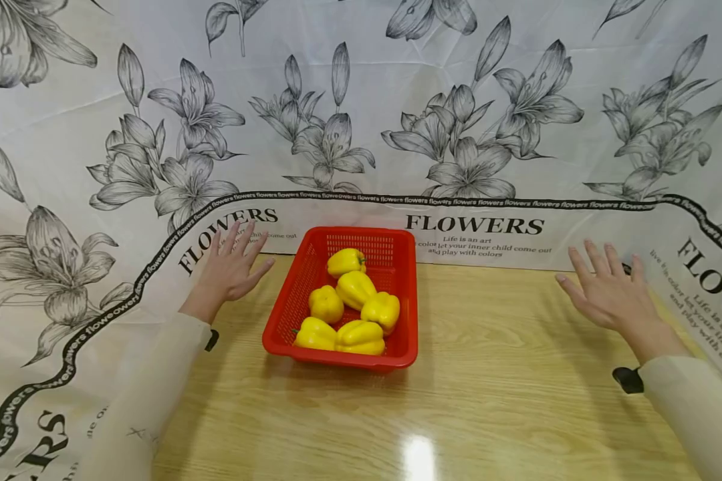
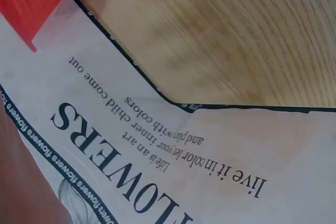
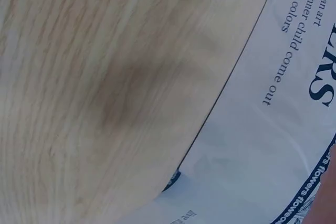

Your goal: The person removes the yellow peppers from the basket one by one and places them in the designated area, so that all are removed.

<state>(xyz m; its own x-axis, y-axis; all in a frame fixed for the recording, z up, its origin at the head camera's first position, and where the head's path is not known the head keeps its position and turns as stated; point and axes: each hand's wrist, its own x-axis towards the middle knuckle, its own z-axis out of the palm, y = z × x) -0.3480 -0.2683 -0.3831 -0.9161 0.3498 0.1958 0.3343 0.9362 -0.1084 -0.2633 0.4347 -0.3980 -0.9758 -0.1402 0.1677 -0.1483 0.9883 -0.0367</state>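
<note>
A red plastic basket with slotted walls stands on the table, and several yellow bell peppers lie inside it. To the basket's left my left hand is held out with spread fingers, holding nothing. My right hand is likewise spread and bare, well to the right of the basket over the table's far right part. In the left wrist view a corner of the basket shows at the top left. The right wrist view takes in only table, cloth and a sliver of the right hand.
The wood-grain table reflects a bright light near its front. A white cloth printed with lilies and lettering rises behind the table and along both sides. Black bands sit at the wrists.
</note>
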